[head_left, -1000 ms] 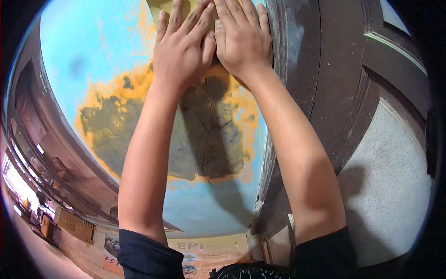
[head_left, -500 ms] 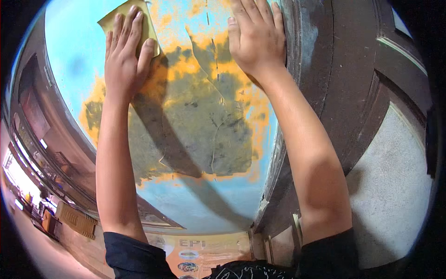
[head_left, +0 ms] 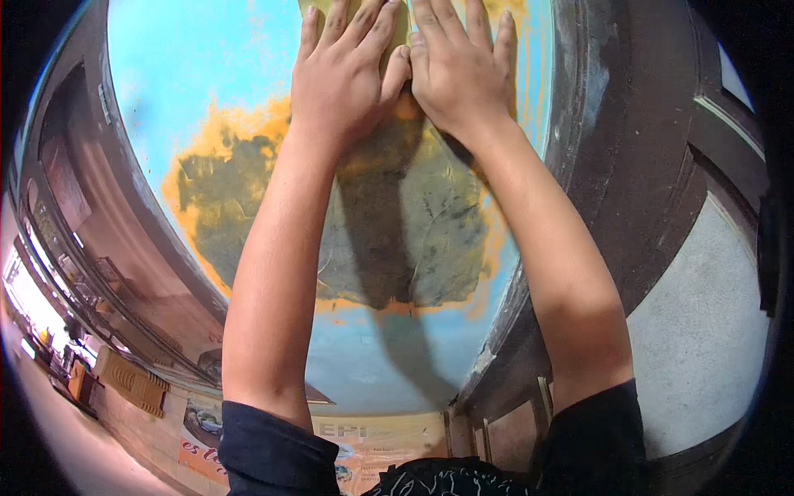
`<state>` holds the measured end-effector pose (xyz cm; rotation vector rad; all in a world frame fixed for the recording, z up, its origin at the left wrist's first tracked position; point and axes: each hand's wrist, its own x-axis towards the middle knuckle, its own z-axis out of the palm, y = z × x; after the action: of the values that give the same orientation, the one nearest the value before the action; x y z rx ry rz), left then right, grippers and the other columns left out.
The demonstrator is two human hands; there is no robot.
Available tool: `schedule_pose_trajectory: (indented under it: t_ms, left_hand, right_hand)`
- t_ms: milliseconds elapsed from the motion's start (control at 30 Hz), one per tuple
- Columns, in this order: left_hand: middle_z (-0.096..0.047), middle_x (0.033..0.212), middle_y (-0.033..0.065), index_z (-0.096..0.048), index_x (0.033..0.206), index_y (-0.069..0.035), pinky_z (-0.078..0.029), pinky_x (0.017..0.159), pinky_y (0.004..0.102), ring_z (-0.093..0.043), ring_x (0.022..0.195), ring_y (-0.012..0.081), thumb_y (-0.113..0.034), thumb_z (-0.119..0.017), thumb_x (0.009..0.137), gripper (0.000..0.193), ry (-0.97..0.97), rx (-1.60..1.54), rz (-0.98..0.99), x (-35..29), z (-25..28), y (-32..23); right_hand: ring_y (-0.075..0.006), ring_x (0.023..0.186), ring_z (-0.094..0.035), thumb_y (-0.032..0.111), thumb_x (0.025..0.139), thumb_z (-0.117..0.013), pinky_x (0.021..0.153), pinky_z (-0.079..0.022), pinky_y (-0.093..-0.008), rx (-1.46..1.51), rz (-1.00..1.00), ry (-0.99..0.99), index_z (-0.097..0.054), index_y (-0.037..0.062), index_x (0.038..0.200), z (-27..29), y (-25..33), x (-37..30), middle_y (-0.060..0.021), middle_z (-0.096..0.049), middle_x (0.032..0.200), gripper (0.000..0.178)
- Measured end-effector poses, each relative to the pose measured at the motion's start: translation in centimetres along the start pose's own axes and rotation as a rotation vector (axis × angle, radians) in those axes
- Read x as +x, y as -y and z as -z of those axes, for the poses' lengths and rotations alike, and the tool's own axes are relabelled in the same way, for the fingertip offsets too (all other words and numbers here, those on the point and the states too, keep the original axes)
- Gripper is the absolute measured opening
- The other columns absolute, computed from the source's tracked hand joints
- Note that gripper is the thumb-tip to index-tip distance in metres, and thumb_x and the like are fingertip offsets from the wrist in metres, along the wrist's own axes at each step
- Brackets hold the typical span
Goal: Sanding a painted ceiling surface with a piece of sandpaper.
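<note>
Holding thin yellow paper-like sheet under splayed left hand, twelve o'clock — probably light, bendable; press mid-sheet; resting splayed right hand at one.

The panel is light blue, its central patch mottled grey-green, edged orange. The twelve o'clock sheet is yellow; two o'clock's woodwork, dark brown.

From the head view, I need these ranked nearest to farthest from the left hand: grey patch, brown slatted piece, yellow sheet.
1. Yellow sheet: under the fingers of the left hand, at the picture's top edge.
2. Grey patch: below the hand, showing on both sides of the left forearm.
3. Brown slatted piece: far off, lower left background.
</note>
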<state>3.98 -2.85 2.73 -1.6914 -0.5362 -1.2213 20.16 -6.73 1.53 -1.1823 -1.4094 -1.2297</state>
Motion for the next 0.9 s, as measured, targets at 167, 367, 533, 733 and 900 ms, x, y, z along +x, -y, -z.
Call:
schedule_pose_trajectory:
  t_ms: [167, 367, 533, 733, 900]
  left_hand:
    - [-0.040, 0.166, 0.0026, -0.047, 0.157, -0.015, -0.020, 0.126, 0.0533, -0.027, 0.157, 0.0314, -0.037, -0.049, 0.105, 0.056, 0.041, -0.001, -0.054, -3.1, 2.2, 5.4]
    - [-0.041, 0.165, 0.0022, -0.047, 0.157, -0.016, -0.019, 0.126, 0.0545, -0.029, 0.156, 0.0316, -0.034, -0.051, 0.103, 0.056, 0.027, -0.027, -0.008, -5.7, 3.7, 8.2]
    - [-0.042, 0.164, 0.0026, -0.049, 0.155, -0.016, -0.019, 0.125, 0.0564, -0.029, 0.156, 0.0325, -0.034, -0.052, 0.103, 0.056, -0.056, -0.027, 0.004, -4.4, 2.4, 6.6]
    - [-0.035, 0.168, 0.0066, -0.046, 0.155, -0.006, -0.016, 0.127, 0.0555, -0.023, 0.159, 0.0313, -0.038, -0.051, 0.104, 0.060, 0.087, -0.003, -0.003, -4.0, 2.8, 7.1]
    - [-0.045, 0.163, 0.0035, -0.050, 0.155, -0.014, -0.018, 0.126, 0.0530, -0.029, 0.157, 0.0307, -0.036, -0.051, 0.104, 0.055, -0.056, 0.001, 0.014, -5.4, 4.7, 11.8]
  right_hand:
    - [-0.0309, 0.158, -0.020, 0.034, 0.107, -0.040, 0.126, -0.010, -0.0612, 0.043, 0.107, 0.078, -0.037, 0.0132, 0.162, -0.3, 4.0, 1.4, -0.0026, -0.028, 0.171, 0.058]
    - [-0.0301, 0.157, -0.023, 0.034, 0.108, -0.041, 0.126, -0.012, -0.0621, 0.027, 0.104, -0.051, -0.039, 0.0138, 0.161, -1.8, 6.6, 1.4, -0.0014, -0.031, 0.170, 0.057]
    - [-0.0285, 0.157, -0.024, 0.034, 0.107, -0.040, 0.127, -0.010, -0.0609, 0.028, 0.092, -0.090, -0.038, 0.0155, 0.161, -2.2, 6.8, 1.4, -0.0005, -0.030, 0.170, 0.057]
    - [-0.0278, 0.157, -0.024, 0.033, 0.107, -0.040, 0.127, -0.010, -0.0598, 0.021, 0.075, -0.027, -0.040, 0.0143, 0.160, -1.8, 6.5, 1.2, -0.0009, -0.031, 0.170, 0.057]
    - [-0.0296, 0.156, -0.027, 0.031, 0.107, -0.041, 0.126, -0.011, -0.0600, 0.060, 0.086, -0.048, -0.041, 0.0120, 0.159, -0.4, 6.6, 2.1, -0.0032, -0.033, 0.169, 0.055]
